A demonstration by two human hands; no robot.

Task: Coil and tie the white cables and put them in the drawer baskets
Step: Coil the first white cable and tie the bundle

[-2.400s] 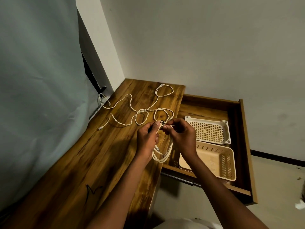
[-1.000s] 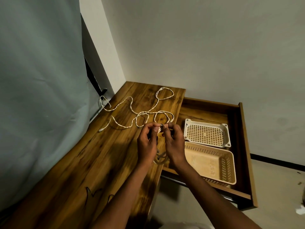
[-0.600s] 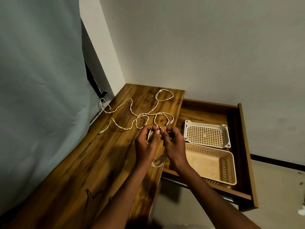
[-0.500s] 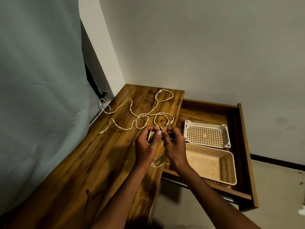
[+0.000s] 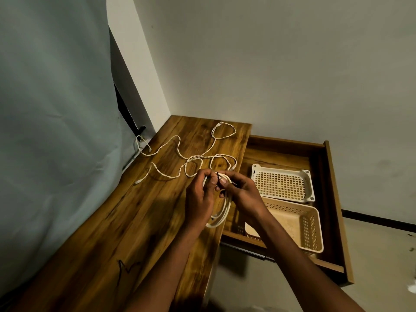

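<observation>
pinching a black tie point(image 5: 218, 176) atop the coiled white cable point(image 5: 221, 212), left hand point(image 5: 200, 199) and right hand point(image 5: 242, 192) both grasp it; loose cable point(image 5: 191, 158) beyond, baskets point(image 5: 292, 219) rightward. no readable writing.

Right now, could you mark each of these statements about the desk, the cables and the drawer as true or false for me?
1. Both hands hold the coiled cable at its top. True: the left hand and right hand pinch it there, at a dark tie.
2. The drawer is closed. False: it stands open.
3. A loose cable lies uncoiled on the desk. True.
4. The beige basket already holds a cable. False: none shows in it.
5. The white basket sits on the desk. False: it is in the drawer.
</observation>
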